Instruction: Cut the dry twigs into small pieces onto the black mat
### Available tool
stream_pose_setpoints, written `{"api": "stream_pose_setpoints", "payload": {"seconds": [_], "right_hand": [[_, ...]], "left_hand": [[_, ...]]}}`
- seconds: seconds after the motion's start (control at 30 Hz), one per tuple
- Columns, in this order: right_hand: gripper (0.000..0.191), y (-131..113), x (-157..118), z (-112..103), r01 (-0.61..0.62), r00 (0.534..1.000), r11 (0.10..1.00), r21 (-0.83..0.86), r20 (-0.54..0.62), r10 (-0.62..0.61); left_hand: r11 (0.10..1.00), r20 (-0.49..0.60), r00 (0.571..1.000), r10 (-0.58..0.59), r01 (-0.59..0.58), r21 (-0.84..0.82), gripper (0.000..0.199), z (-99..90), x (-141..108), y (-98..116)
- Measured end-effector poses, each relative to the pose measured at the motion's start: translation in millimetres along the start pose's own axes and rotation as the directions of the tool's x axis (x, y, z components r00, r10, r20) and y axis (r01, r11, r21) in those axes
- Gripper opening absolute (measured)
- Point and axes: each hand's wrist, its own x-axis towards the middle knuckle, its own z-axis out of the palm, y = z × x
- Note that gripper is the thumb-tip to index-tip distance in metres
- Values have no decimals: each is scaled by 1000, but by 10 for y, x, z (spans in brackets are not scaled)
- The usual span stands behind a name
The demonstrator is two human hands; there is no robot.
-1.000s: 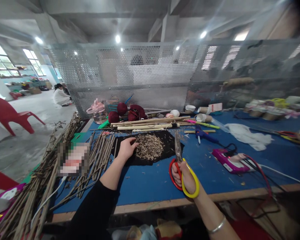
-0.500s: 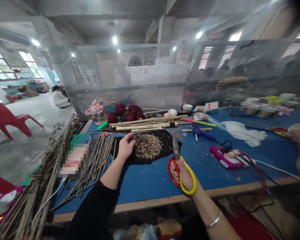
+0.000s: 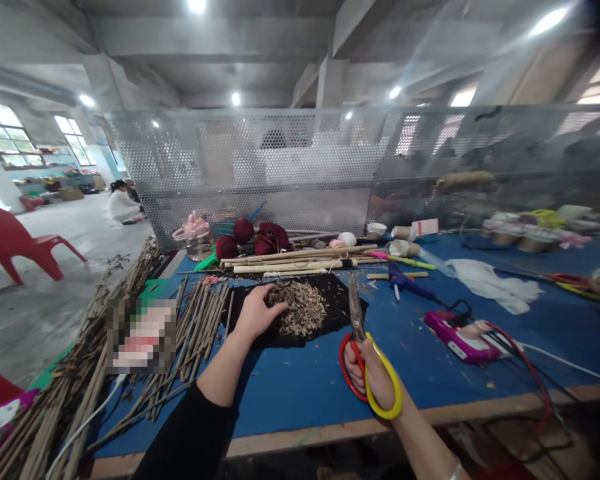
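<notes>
My left hand (image 3: 257, 312) rests at the left edge of a pile of short cut twig pieces (image 3: 305, 310), its thumb spread away from the fingers. Some fingertips are hidden by the hand itself, and nothing shows in its grasp. Under the pile lies a black cloth (image 3: 337, 290). Scissors (image 3: 356, 320) with one red and one yellow handle loop are in my right hand (image 3: 373, 373), blades together and pointing away from me. They are held over the blue table, just right of the cloth. Long dry sticks (image 3: 203, 327) lie left of my left hand.
A blue glue gun (image 3: 410, 283) and a purple power strip (image 3: 465, 340) with cables are on the right. Behind the pile lie bamboo rods (image 3: 300, 267) and dark red balls (image 3: 243, 231). Bundled dry branches (image 3: 75, 373) line the left edge. A person (image 3: 124, 203) crouches far left.
My left thumb has spread away from the fingers at the pile. The whole view has shifted, so the table sits lower. The scissors remain in my right hand.
</notes>
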Motion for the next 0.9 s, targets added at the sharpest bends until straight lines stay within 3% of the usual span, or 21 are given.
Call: {"api": "stream_pose_setpoints", "payload": {"seconds": [0.1, 0.2, 0.37, 0.5, 0.6, 0.73, 0.8, 0.9], "right_hand": [[57, -8, 2, 5, -7, 1000, 1000, 7, 1, 7], [57, -17, 0, 10, -4, 1000, 1000, 6, -5, 4], [56, -11, -4, 12, -8, 1000, 1000, 0, 7, 8], [56, -9, -8, 14, -7, 1000, 1000, -10, 5, 7], [56, -12, -12, 11, -12, 1000, 1000, -14, 14, 12], [56, -14, -13, 3, -32, 999, 999, -38, 21, 32], [56, -13, -13, 0, -34, 999, 999, -43, 26, 35], [55, -11, -12, -3, -30, 999, 999, -33, 29, 31]], "left_hand": [[993, 68, 992, 104, -107, 40, 36, 37, -10, 18], [989, 57, 988, 145, -147, 30, 30, 62, 0, 7], [980, 1, 980, 197, -197, 33, 35, 66, 10, -8], [964, 62, 963, 263, -265, 26, 46, 65, -16, 22], [975, 7, 975, 222, -222, 8, 42, 62, -20, 44], [996, -118, 991, 70, -75, -38, 32, 54, 22, 23], [998, -85, 996, 34, -39, -50, 34, 60, 39, 0], [994, 19, 996, 84, -82, -69, 31, 87, 28, -18]]}}
